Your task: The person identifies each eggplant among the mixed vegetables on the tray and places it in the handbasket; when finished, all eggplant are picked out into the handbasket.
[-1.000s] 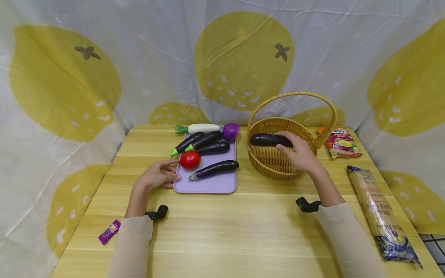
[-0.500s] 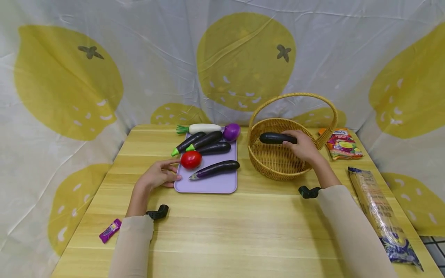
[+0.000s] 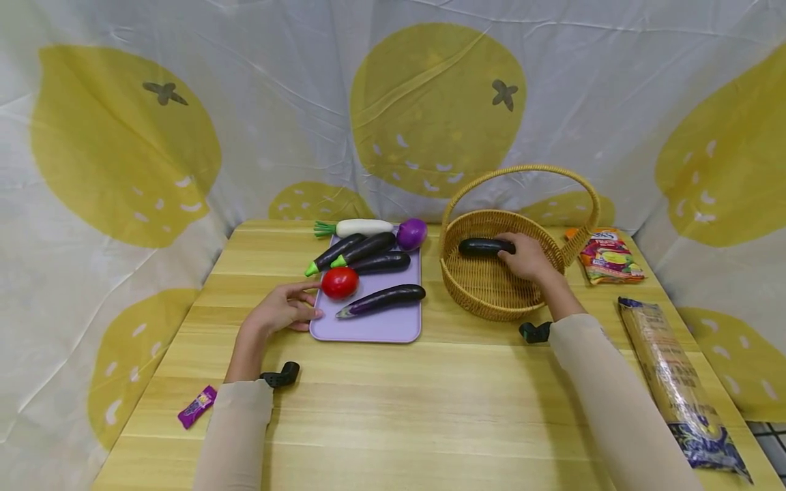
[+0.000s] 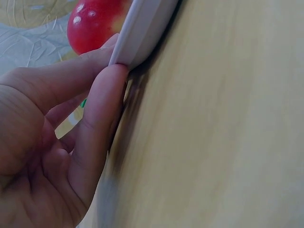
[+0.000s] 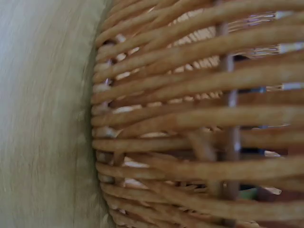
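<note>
My right hand [image 3: 527, 258] reaches inside the yellow wicker basket [image 3: 482, 310] and grips one end of a dark eggplant [image 3: 481, 247], low in the basket. The right wrist view is filled by the basket's woven wall [image 5: 180, 118], which hides most of the hand and eggplant. My left hand [image 3: 284, 310] pinches the left rim of the lilac tray [image 3: 368, 332] between thumb and fingers, as the left wrist view shows. Beside those fingers sits a red tomato [image 3: 340, 282]. One eggplant [image 3: 383, 298] lies across the tray's front half; three more eggplants [image 3: 365, 249] cluster behind it.
A white radish [image 3: 365, 228] and a purple onion [image 3: 412, 233] lie at the tray's back edge. Right of the basket is a colourful snack bag [image 3: 608, 257], with a long noodle-like packet [image 3: 678, 382] nearer. A small purple packet [image 3: 197, 407] lies at front left.
My right hand has lowered the eggplant from above the basket, at rim height, down into it. The left hand keeps its place at the tray. The head view has shifted slightly.
</note>
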`<state>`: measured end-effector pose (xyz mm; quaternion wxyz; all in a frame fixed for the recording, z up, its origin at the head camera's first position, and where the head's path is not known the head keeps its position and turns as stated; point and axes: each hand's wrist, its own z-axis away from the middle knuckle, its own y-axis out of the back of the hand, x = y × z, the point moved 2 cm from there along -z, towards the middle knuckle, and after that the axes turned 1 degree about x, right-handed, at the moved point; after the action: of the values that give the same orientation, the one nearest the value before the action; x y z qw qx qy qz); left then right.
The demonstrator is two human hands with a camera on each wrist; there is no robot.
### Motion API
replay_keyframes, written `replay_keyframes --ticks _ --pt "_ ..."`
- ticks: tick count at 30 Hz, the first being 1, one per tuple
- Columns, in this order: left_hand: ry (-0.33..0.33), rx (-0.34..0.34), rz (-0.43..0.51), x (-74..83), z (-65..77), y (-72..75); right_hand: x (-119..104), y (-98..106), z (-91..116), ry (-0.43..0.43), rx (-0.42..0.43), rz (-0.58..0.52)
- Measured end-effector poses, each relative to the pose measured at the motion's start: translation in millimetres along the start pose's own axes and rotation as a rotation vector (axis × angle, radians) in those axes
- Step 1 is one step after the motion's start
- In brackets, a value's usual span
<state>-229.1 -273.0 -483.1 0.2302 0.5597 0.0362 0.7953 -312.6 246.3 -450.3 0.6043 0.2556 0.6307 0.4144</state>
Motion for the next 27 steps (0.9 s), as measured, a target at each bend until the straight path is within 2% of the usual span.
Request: replay_keyframes --ticks 15,27 --pt "0.009 -0.002 0.003 -1.3 -0.2 0.5 -2.7 3.0 6.9 -0.006 0.005 -0.052" --pt "0.004 -0.011 0.019 0.5 0.2 0.1 -27.4 12.6 33.7 0.090 0.126 -0.106"
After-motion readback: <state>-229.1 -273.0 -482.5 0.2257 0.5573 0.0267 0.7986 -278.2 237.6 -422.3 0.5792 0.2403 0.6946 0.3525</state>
